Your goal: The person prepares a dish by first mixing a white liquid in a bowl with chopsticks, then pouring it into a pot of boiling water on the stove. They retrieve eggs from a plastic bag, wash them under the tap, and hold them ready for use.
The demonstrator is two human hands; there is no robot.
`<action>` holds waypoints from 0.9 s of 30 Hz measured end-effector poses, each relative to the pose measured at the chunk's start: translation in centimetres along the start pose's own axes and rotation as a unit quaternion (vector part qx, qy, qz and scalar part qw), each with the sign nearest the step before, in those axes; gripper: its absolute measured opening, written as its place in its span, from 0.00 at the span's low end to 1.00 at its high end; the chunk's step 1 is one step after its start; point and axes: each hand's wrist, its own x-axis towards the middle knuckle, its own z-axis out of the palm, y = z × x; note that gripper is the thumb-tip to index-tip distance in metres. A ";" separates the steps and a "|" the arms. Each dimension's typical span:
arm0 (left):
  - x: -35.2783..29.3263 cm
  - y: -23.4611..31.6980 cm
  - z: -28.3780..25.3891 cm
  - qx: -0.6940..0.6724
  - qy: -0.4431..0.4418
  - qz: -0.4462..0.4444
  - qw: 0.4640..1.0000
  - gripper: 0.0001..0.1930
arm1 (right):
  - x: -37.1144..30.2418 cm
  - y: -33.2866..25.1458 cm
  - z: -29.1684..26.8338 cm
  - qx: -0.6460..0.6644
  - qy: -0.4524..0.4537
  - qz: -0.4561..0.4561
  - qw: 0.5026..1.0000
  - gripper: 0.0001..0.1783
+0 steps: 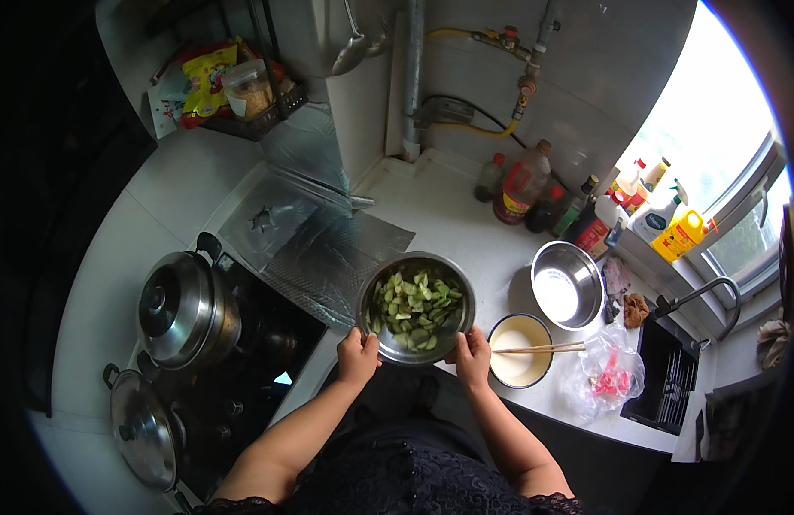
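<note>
Between my two hands is a round steel bowl (370, 336) with chopped green vegetable pieces (416, 302) in it. My left hand (357, 354) grips its near left rim, fingers closed round the edge. On the near right rim, my right hand (472, 354) is closed in the same way. The bowl is in front of my body, over the counter's near edge. Close beside my right hand stands a dark-rimmed white enamel bowl (510, 371) of pale, creamy liquid. A pair of chopsticks (556, 348) lies across that bowl.
A shiny steel bowl (586, 283) stands behind the enamel one. A clear plastic bag (599, 386) lies by the sink (669, 378). Several sauce bottles (521, 184) line the back wall. On the left, a lidded steel pot (173, 305) and a lidded pan (142, 438) sit on the black hob (276, 348).
</note>
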 end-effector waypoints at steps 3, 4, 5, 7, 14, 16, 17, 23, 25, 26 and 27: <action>1.4 -1.7 0.0 0.034 -0.017 -0.115 0.993 0.10 | 0.7 0.8 -0.1 -0.114 0.001 0.099 0.988 0.07; 1.6 -1.6 0.0 0.025 -0.021 -0.127 0.991 0.10 | 0.9 0.5 0.0 -0.143 0.005 0.127 0.982 0.07; 1.8 -1.4 0.0 0.016 -0.025 -0.138 0.990 0.10 | 1.0 0.0 0.0 -0.130 0.008 0.132 0.983 0.07; 1.8 0.2 0.1 0.009 -0.028 -0.127 0.991 0.10 | 1.0 -0.9 0.0 -0.073 0.009 0.080 0.994 0.07; 3.5 -0.1 1.7 0.012 -0.018 -0.099 0.995 0.11 | 3.0 -0.9 0.1 -0.063 0.026 0.067 0.995 0.06; 3.9 -0.4 2.0 0.015 -0.032 -0.139 0.990 0.10 | 3.3 -1.4 -0.3 -0.080 0.019 0.095 0.992 0.07; 4.1 -0.1 2.1 0.003 -0.035 -0.157 0.987 0.10 | 3.6 -1.6 -0.4 -0.083 0.018 0.108 0.990 0.07; 6.9 -1.0 5.1 -0.058 -0.045 -0.160 0.984 0.11 | 7.4 -0.3 -2.2 -0.046 0.017 0.135 0.990 0.11; 8.5 -1.4 6.9 -0.066 -0.033 -0.186 0.980 0.11 | 8.4 -0.9 -2.7 -0.014 0.052 0.180 0.982 0.25; 9.1 -1.6 7.8 -0.069 -0.025 -0.198 0.977 0.11 | 8.5 0.0 -3.2 -0.067 0.057 0.115 0.989 0.28; 9.5 -1.7 8.6 -0.080 -0.021 -0.217 0.973 0.10 | 8.6 1.8 -3.9 -0.120 0.063 0.050 0.990 0.31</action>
